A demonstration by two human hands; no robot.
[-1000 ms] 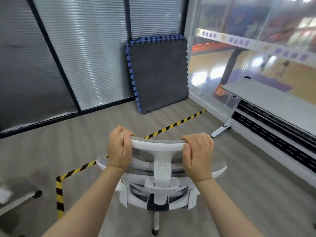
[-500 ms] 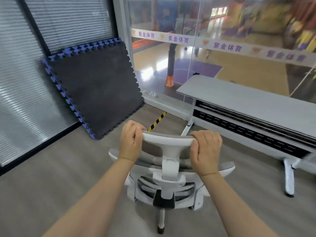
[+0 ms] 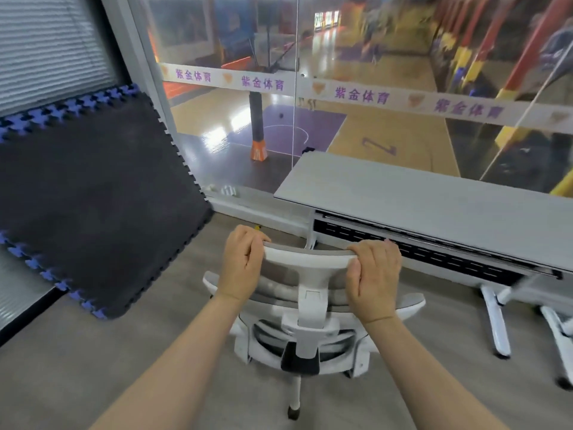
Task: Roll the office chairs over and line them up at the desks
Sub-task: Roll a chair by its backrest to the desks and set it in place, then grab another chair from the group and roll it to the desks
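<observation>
Both hands on chair headrest, facing worktop.
Left hand (image 3: 240, 268) and right hand (image 3: 375, 280) curl over headrest (image 3: 305, 254) of white office chair (image 3: 307, 333), centre frame; grey worktop (image 3: 434, 200) at 2 o'clock, foam mat (image 3: 93, 197) at 10 o'clock.

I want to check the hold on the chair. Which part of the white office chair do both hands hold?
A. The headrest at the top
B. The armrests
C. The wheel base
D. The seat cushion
A: the left hand and the right hand each curl over an end of the headrest at the top of the white office chair.
</observation>
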